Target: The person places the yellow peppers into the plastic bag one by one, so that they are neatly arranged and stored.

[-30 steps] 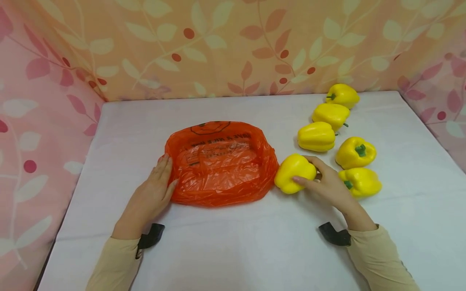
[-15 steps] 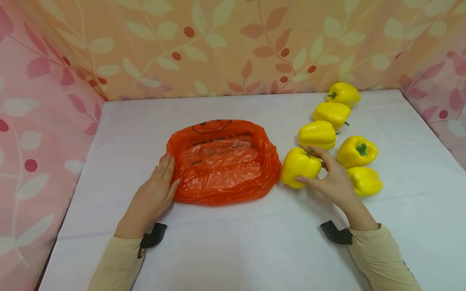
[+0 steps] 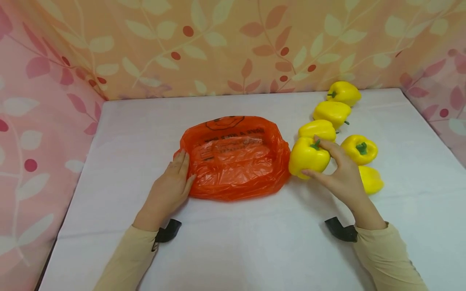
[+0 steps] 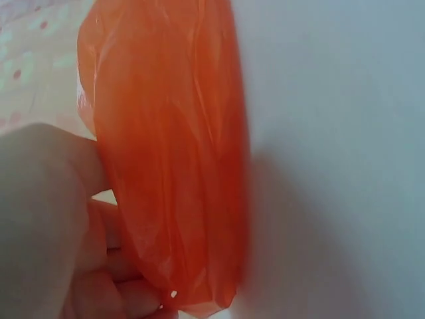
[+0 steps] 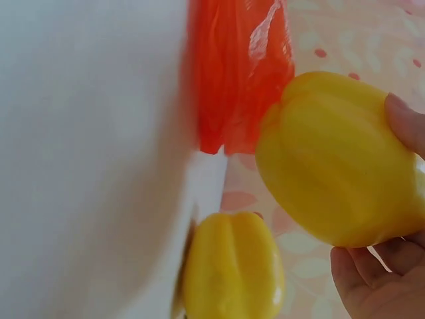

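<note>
An orange-red plastic bag [image 3: 236,192] stands with its mouth spread wide at the middle of the table, dark print showing inside. Against its left side lies my left hand [image 3: 169,190], fingers extended along the plastic; the left wrist view shows the bag's wall [image 4: 169,146] beside the thumb. My right hand [image 3: 347,182] grips a yellow bell pepper [image 3: 307,157] between thumb and fingers, stem tilted up, right at the bag's right rim. In the right wrist view the gripped pepper [image 5: 339,159] is above the table, overlapping the bag's edge.
Several other yellow bell peppers lie on the right of the white-covered table [image 3: 233,242], one [image 3: 316,130] just behind the gripped pepper and another [image 3: 359,149] beside my right hand. A floral curtain [image 3: 218,52] closes off the back and both sides.
The bag has shifted right and slightly back with my left hand against it. My right hand has carried the pepper right and back, and its stem has turned upward.
</note>
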{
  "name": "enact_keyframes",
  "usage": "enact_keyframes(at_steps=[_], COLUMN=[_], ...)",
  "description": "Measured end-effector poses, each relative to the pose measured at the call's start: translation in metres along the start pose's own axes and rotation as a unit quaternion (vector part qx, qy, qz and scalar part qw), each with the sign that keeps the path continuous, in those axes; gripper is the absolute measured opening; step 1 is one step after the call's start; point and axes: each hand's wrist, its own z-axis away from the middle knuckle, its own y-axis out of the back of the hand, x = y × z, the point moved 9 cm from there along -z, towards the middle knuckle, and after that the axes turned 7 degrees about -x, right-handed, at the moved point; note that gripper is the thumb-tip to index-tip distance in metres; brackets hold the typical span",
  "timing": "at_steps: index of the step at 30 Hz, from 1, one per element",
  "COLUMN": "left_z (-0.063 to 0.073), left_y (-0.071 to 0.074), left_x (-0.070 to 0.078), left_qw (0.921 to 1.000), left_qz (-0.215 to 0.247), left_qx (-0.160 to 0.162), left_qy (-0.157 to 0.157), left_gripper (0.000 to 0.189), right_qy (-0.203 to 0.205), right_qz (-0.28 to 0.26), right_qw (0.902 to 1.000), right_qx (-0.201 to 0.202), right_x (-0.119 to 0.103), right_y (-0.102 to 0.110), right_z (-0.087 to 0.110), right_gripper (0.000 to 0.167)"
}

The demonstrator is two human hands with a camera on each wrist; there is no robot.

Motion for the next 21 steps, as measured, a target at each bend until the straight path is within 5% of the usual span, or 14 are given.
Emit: enact_keyframes(at_steps=[9, 21], left_z=[0.001, 0.002], left_y=[0.001, 0.002], left_x=[0.0, -0.001], left_qw=[0.9999, 0.9999], left_qz=[-0.001, 0.005], left_qx=[0.011, 0.011], left_qy=[-0.008, -0.003], left_gripper=[0.063, 0.065], right_qy=[0.06, 0.09], right_qz=[0.031, -0.018], right_qw=[0.9966, 0.9958], right_qx=[0.046, 0.004], right_x=[-0.035, -0.07], right_y=[0.011, -0.014], right_z=[-0.007, -0.039], right_gripper=[0.073, 0.065])
